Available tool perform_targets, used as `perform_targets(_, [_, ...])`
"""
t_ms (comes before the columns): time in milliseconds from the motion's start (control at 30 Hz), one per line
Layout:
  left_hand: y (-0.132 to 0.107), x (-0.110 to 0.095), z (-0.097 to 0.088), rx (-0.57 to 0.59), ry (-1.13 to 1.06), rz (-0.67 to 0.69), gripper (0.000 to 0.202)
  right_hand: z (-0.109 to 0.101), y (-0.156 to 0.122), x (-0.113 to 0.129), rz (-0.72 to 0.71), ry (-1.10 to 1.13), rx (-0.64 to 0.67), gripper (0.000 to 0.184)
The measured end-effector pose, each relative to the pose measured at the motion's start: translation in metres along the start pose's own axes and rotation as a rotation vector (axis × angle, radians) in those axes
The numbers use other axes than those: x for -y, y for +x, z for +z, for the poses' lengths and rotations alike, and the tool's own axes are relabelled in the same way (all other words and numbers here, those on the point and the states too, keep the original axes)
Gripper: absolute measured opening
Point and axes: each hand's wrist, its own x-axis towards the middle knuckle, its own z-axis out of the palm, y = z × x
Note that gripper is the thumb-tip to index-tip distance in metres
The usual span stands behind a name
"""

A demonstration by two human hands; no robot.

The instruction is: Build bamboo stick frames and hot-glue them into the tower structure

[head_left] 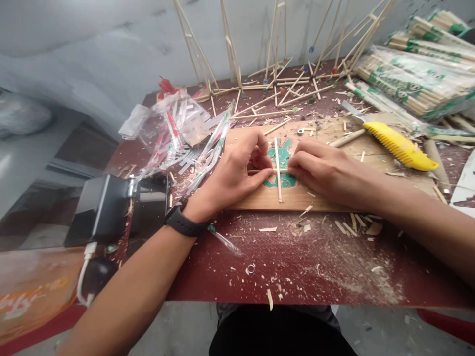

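Note:
Two thin wooden chopsticks form a cross over a wooden board (256, 201) with a green painted patch (285, 147). One chopstick (278, 185) points away from me, and the crosswise chopstick (283, 169) meets it near its middle. My left hand (239, 165), with a dark band on the wrist, pinches the crosswise chopstick left of the crossing. On the other side, my right hand (321, 165) has its fingers closed on the right end of that same chopstick. Whether the two sticks are joined where they cross I cannot tell.
A yellow-handled knife (401, 146) lies on the board's right. Stick frames (274, 81) stand against the wall. Wrapped chopstick bundles (415, 79) pile up at back right, plastic wrappers (185, 123) at left. A small metal ring (251, 268) and shavings lie near the table edge.

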Motion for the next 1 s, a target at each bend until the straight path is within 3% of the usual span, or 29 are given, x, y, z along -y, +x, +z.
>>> perform_targets(500, [0.0022,0.0026,0.0032,0.048,-0.082,-0.049,0.031,0.001,-0.0007,-0.0027,0.043,0.069,0.064,0.025])
perform_targets(1000, [0.0034,0.0008,0.0023,0.066,-0.047,-0.021,0.031,0.0037,-0.0007,-0.0039,0.011,0.044,0.026,0.029])
